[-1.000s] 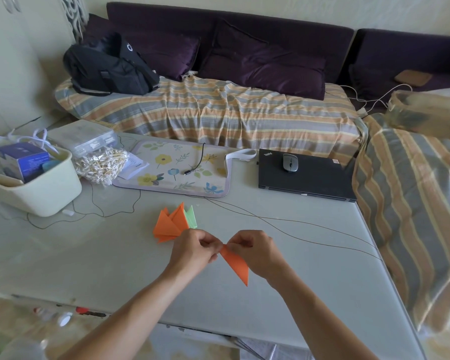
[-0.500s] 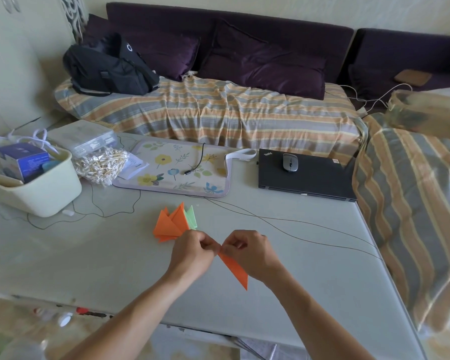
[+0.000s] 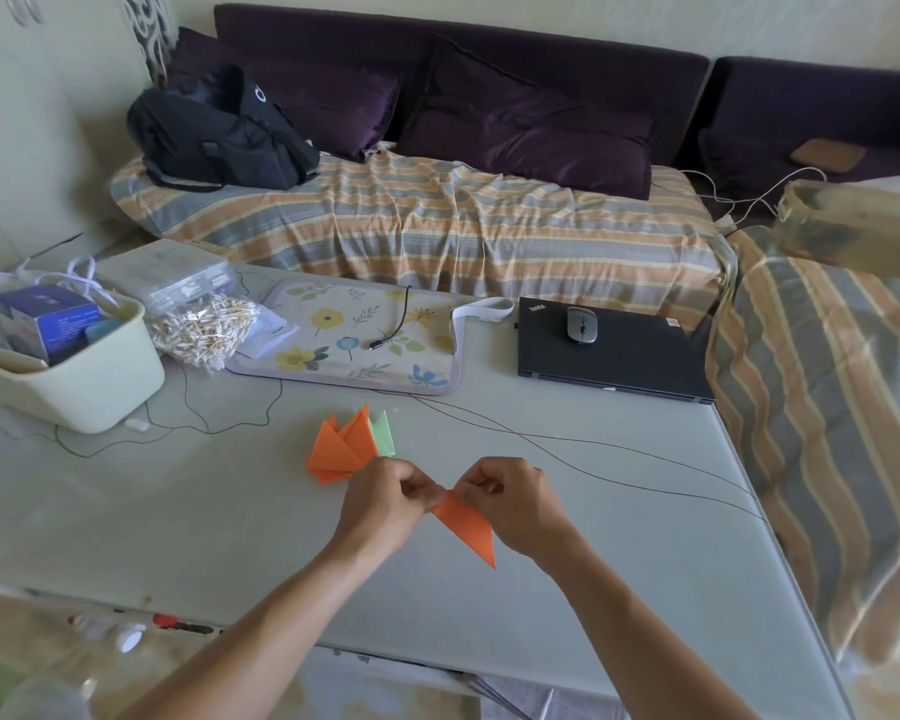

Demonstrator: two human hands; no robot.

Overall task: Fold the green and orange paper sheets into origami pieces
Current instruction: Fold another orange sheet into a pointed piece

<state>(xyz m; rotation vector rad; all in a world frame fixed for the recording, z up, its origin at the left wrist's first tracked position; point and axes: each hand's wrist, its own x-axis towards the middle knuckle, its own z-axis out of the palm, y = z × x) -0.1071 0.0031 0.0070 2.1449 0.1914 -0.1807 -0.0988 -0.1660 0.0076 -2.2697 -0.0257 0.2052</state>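
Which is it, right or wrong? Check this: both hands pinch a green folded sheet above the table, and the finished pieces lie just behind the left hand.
Wrong in one respect: the head view shows the left hand and right hand pinching an orange folded sheet, not a green one. It is held above the table, and the finished pieces do lie just behind the left hand.

1. One head-worn view looks forward and down across the counter (image 3: 567, 589) from its near edge.
2. The counter sits close; the sofa (image 3: 463, 59) lies beyond its far edge.
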